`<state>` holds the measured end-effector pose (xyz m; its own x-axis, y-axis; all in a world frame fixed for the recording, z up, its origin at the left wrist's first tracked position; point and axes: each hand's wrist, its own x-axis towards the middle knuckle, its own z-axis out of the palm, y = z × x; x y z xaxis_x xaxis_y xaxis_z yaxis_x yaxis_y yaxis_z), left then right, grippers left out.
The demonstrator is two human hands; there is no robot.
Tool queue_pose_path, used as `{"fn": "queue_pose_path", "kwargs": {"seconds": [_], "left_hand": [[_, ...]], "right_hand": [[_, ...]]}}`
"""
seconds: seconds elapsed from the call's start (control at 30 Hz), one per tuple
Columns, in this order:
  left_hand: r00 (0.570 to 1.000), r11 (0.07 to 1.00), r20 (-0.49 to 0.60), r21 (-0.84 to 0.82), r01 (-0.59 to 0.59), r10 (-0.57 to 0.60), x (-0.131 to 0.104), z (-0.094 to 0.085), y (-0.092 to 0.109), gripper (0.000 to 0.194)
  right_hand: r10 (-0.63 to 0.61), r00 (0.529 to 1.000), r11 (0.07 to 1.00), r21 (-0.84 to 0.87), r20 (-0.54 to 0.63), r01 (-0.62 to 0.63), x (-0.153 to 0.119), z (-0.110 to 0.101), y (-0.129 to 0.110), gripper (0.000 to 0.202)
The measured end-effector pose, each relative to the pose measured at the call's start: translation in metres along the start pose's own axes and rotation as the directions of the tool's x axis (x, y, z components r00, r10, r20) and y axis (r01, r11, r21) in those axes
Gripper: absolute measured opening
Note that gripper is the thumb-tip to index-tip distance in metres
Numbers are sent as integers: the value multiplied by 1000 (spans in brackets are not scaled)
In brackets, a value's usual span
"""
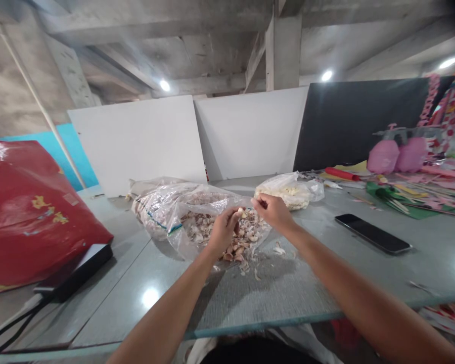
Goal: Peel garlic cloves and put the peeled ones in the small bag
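Observation:
My left hand (224, 228) is closed in a pinch on a pale garlic clove (242, 212), held above the open mouth of a clear plastic bag (180, 242). Unpeeled garlic cloves (237, 246) and loose skins spill out of that bag onto the table. Just to the right, my right hand (275, 211) has its fingers pinched together, apart from the clove; what they hold, if anything, is too small to make out. Behind it lies a smaller clear bag (291, 191) with pale, peeled-looking cloves. Scraps of garlic skin (278, 249) lie below my right hand.
A black phone (372, 233) lies on the grey table (273, 298) at right. Pink spray bottles (382, 156), a red roll (342, 174) and coloured scraps fill the back right. At left stand a big red bag (34, 212) and a dark box with cables (79, 273). White panels (136, 144) rise behind.

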<state>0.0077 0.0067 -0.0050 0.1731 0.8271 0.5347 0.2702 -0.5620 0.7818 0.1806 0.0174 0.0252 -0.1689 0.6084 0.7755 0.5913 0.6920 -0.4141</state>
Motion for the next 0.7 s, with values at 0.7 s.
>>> {"fn": "queue_pose_path", "kwargs": {"seconds": [0.7], "left_hand": [[999,995,-47,102,-17,22,-1,-1,3,33]], "right_hand": [[-99,991,982,170,90,82,-6,18,-2,17]]}}
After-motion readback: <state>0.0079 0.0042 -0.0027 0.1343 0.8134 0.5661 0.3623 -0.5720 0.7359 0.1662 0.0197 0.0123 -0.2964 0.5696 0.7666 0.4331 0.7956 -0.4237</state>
